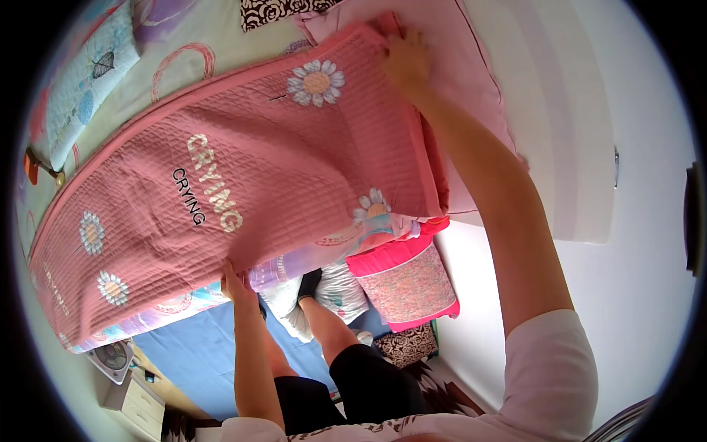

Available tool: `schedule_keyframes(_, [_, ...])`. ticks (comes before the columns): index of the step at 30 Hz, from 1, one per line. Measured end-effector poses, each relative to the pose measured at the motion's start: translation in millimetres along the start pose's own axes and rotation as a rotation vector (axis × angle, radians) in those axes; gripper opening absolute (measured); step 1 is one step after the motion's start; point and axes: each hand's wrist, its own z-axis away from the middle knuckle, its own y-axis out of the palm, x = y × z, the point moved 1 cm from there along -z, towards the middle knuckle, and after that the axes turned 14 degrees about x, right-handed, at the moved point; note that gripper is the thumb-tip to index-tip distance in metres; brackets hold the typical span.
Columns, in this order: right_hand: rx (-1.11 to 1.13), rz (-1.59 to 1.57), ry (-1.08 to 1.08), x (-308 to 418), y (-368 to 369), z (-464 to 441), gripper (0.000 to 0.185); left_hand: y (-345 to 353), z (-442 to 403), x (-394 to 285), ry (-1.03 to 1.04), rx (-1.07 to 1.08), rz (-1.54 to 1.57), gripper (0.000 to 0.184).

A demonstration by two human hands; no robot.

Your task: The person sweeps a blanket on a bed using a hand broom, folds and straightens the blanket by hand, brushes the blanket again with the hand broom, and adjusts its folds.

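Observation:
A pink quilt [265,162] with white daisies and the word "CRYING" lies spread over the bed, folded over at its right end. My left hand [235,284] grips the quilt's near edge, fingers closed on the hem where it hangs over the bed's side. At the far right corner, my right hand [407,65] is on the folded edge of the quilt. Its fingers bend over the cloth and partly hide from view. Under that end shows a plain pink pillow [479,96].
A light blue pillow [92,81] lies at the left. Beside the bed are a pink patterned cushion [405,283], white pillows [342,291] and a blue mat [195,361]. A fan [112,357] stands near a small drawer cabinet [136,405]. The white headboard [567,132] borders the right.

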Motion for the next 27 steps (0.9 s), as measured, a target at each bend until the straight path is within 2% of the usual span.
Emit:
schedule_keyframes(4, [0.045, -0.104, 0.051, -18.8, 13.0, -16.7, 0.033, -7.4, 0.9, 6.3, 0.059, 0.042, 0.037, 0.040])
schedule_keyframes(6, [0.200, -0.177, 0.197, -18.3, 25.0, -22.6, 0.036, -5.8, 3.3, 11.9, 0.064, 0.036, 0.047, 0.039])
schedule_keyframes(10, [0.211, -0.144, 0.152, -19.8, 18.3, -11.7, 0.040, -1.1, -4.8, 47.8, -0.012, 0.401, 0.237, 0.032])
schedule_keyframes(15, [0.167, 0.001, 0.028, -76.5, 32.9, -33.1, 0.044, 40.1, 17.3, 48.6, -0.005, 0.326, 0.074, 0.032])
schedule_keyframes(16, [0.175, 0.004, 0.019, -77.9, 17.8, -29.3, 0.044, 41.7, 24.2, 48.5, -0.031, 0.298, 0.040, 0.032])
schedule_keyframes(18, [0.273, -0.169, 0.174, -76.9, -26.8, -23.5, 0.043, 39.4, 27.5, 54.6, -0.024, 0.283, 0.037, 0.031])
schedule_keyframes(20, [0.227, -0.191, 0.129, -96.7, -11.8, -30.2, 0.042, 41.5, 33.7, 55.2, -0.008, 0.279, 0.019, 0.030])
schedule_keyframes(22, [0.188, -0.213, 0.094, -103.4, 0.1, -33.6, 0.041, 49.0, 60.9, 59.2, -0.007, 0.034, -0.155, 0.030])
schedule_keyframes(23, [0.165, -0.205, 0.094, -103.3, 3.8, -33.6, 0.042, 56.2, 71.6, 62.5, -0.010, 0.032, -0.161, 0.030])
schedule_keyframes(25, [0.160, -0.187, 0.102, -102.3, 7.1, -27.7, 0.043, 76.2, 99.2, 66.0, 0.492, 0.029, -0.808, 0.036])
schedule_keyframes(27, [0.133, -0.320, -0.029, -98.6, 5.9, -28.4, 0.048, 124.0, 112.5, 54.0, 0.883, 0.368, -1.108, 0.047])
